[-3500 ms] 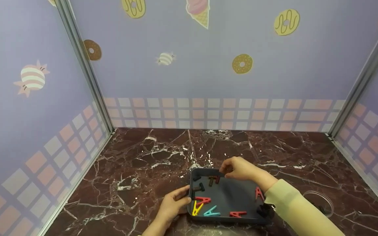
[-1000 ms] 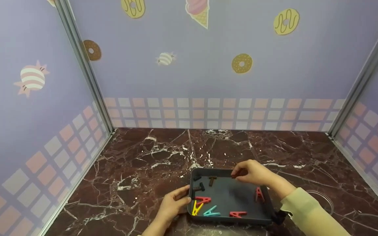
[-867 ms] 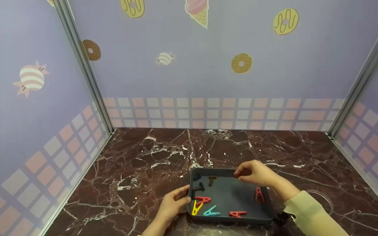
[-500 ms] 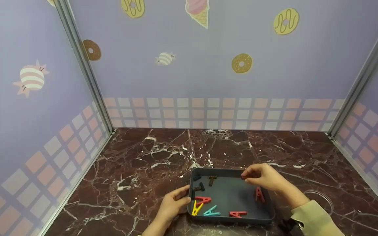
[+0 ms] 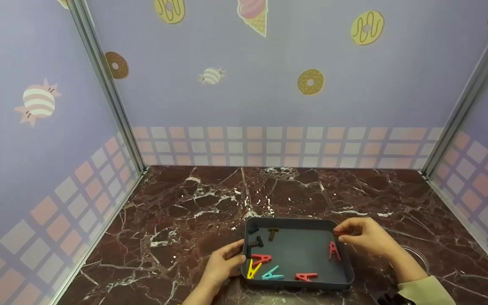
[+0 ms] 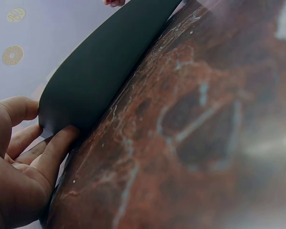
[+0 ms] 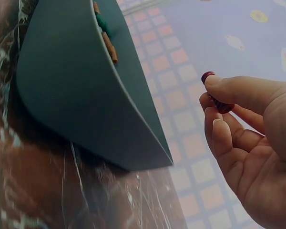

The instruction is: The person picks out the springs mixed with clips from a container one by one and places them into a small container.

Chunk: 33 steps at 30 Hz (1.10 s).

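At the far right corner of a dark grey tray (image 5: 299, 284), my right hand (image 5: 367, 235) pinches a small dark red ribbed piece (image 7: 222, 106) between thumb and fingers. It has a flared end and sits apart from the tray in the right wrist view. My left hand (image 5: 223, 264) rests its fingertips against the tray's left wall, with extended fingers. Inside the tray lie a brown T-shaped ribbed piece (image 5: 273, 233) and dark ribbed pieces (image 5: 254, 243) at the left. Red clips (image 5: 334, 251), a yellow clip (image 5: 253, 269) and a light blue clip (image 5: 272, 273) lie near the edges.
To the right of the tray, partly behind my right forearm, stands a clear round container (image 5: 420, 257). The tray sits on a dark red marbled tabletop (image 5: 184, 237). Patterned panels (image 5: 269, 146) close off the back and both sides.
My right hand has picked the dark red piece from beside the brown one and carried it rightward across the tray to its far right corner. My left hand stays in place.
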Each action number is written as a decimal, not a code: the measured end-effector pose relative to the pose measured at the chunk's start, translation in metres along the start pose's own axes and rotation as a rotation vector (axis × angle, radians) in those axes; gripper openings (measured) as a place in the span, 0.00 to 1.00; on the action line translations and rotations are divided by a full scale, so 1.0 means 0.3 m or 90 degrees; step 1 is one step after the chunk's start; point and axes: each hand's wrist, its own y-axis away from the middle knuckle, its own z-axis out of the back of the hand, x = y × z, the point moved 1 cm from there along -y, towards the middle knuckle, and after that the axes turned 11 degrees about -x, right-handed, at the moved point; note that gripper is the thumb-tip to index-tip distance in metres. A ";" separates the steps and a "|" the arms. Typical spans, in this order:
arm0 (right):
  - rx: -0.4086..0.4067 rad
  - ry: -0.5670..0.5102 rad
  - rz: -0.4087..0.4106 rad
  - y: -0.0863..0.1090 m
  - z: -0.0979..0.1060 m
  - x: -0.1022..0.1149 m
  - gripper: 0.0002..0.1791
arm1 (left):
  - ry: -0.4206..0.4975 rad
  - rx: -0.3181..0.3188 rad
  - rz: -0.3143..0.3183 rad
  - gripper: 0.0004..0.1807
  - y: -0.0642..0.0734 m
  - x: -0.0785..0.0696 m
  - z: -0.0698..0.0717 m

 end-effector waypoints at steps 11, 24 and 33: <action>-0.038 0.014 -0.064 0.107 0.110 -0.035 0.13 | 0.040 0.018 0.043 0.31 0.005 -0.001 0.001; -0.048 0.074 -0.144 0.240 0.262 -0.090 0.18 | -0.010 -0.006 0.012 0.30 0.000 0.000 0.000; -0.054 0.165 -0.215 0.286 0.308 -0.099 0.19 | 0.020 0.017 0.031 0.31 0.001 0.001 0.002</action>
